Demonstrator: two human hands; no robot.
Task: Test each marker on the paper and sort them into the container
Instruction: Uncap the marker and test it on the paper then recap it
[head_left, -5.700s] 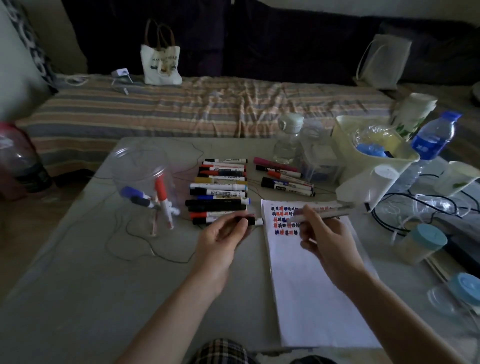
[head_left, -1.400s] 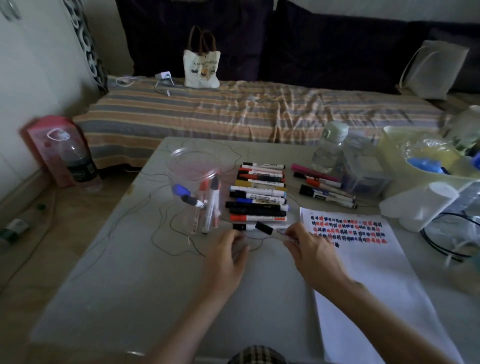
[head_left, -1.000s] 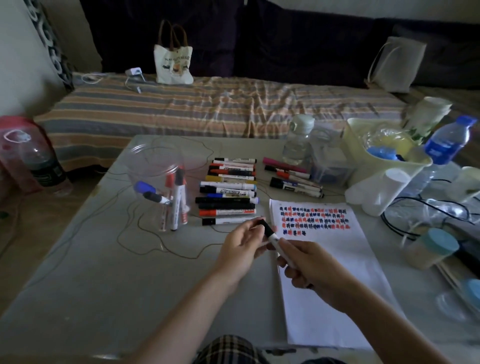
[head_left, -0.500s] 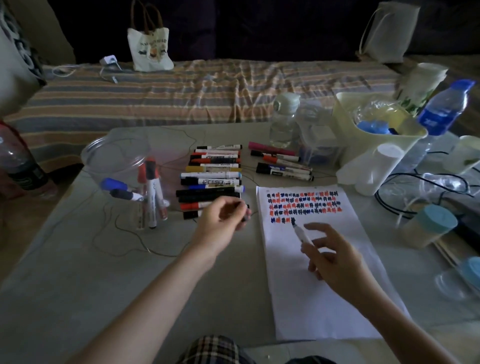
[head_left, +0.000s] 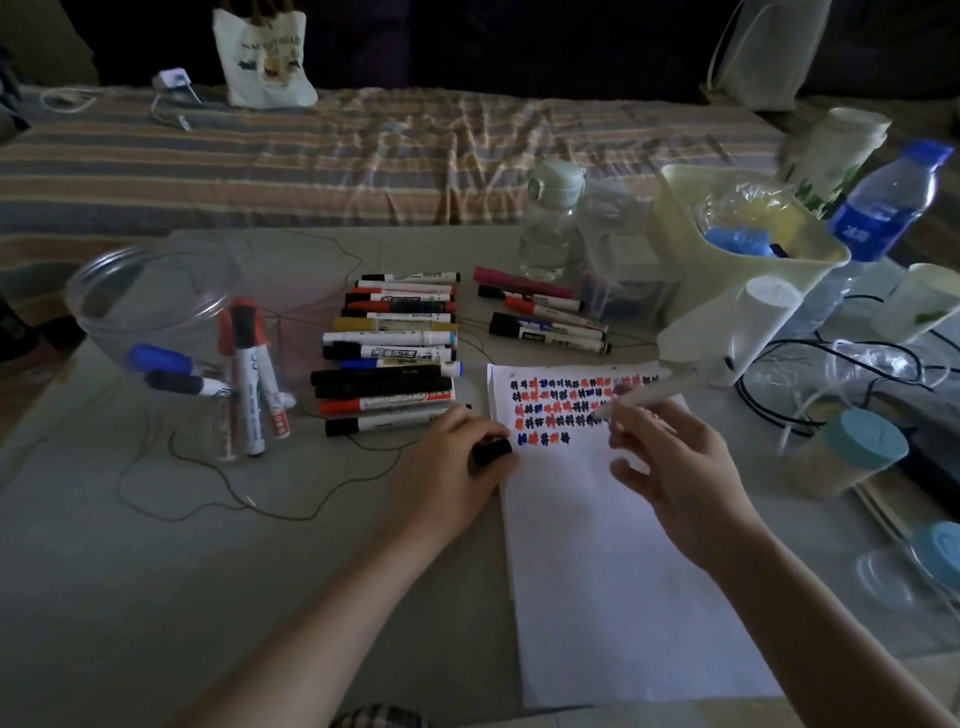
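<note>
My right hand pinches an uncapped white marker with its tip down on the white paper, near the rows of red, blue and black test marks. My left hand holds the marker's black cap at the paper's left edge. A row of capped markers lies left of the paper, and a few more markers lie behind it. A clear plastic container at the left holds several sorted markers.
A clear water bottle, a pale bin with a white roll, a blue-labelled bottle and blue-lidded jars crowd the right side with cables. A thin wire loops over the grey table. A striped bed lies behind.
My right hand has brought the uncapped marker up to the rows of marks on the paper. My left hand, holding the cap, has settled by the paper's left edge.
</note>
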